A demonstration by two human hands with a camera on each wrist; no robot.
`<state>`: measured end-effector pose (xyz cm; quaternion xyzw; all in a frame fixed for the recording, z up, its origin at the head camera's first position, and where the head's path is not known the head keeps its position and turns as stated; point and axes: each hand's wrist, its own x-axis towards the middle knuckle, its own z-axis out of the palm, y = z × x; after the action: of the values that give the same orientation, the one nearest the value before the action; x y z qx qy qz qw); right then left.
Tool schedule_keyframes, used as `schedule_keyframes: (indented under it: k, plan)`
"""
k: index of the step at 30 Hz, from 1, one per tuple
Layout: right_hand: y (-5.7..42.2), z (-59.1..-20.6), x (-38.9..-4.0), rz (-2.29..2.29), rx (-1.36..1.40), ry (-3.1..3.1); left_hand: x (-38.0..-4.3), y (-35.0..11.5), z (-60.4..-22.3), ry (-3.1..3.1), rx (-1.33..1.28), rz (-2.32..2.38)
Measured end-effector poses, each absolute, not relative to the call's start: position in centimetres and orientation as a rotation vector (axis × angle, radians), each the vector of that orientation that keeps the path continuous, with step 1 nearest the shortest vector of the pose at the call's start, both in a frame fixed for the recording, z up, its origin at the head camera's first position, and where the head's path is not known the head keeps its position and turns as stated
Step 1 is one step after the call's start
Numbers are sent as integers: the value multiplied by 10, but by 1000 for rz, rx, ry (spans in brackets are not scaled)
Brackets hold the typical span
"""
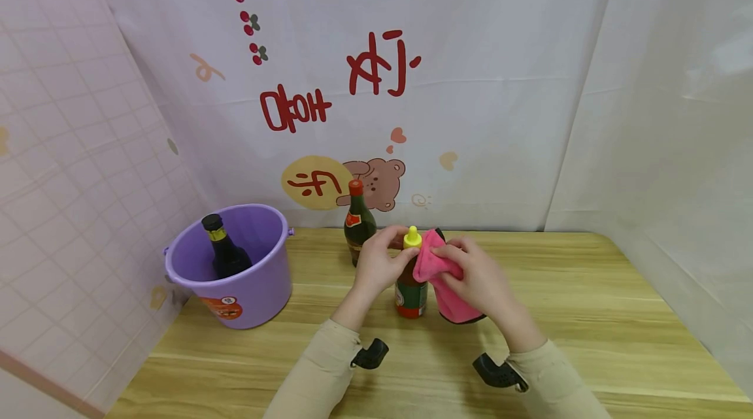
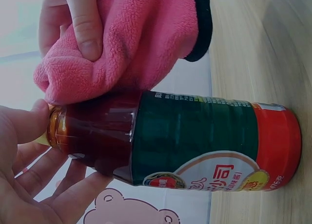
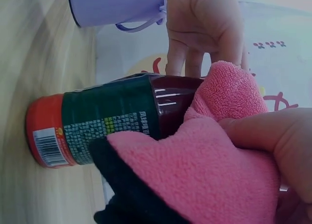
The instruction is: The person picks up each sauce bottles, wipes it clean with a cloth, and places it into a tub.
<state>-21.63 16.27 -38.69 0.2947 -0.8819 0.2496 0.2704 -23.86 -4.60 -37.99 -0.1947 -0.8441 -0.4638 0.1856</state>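
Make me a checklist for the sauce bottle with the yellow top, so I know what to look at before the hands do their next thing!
1. Sauce bottle standing upright on the table: ok.
2. Left hand holding the bottle: ok, thumb and fingers are round its neck.
3. Right hand holding the pink cloth: ok, it is bunched against the bottle's upper part.
4. Yellow cap tight: cannot tell; it sits on top, but tightness doesn't show.
5. Green bottle clear of the left hand: cannot tell; the hand partly covers it in the head view.
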Motion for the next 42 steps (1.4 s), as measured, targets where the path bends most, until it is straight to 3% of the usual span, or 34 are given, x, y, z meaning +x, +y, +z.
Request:
schedule_keyframes:
  k: [42]
  plan:
    - [166, -431, -206, 565, 763, -2407, -238, -45, -380, -2373, -535, -1305]
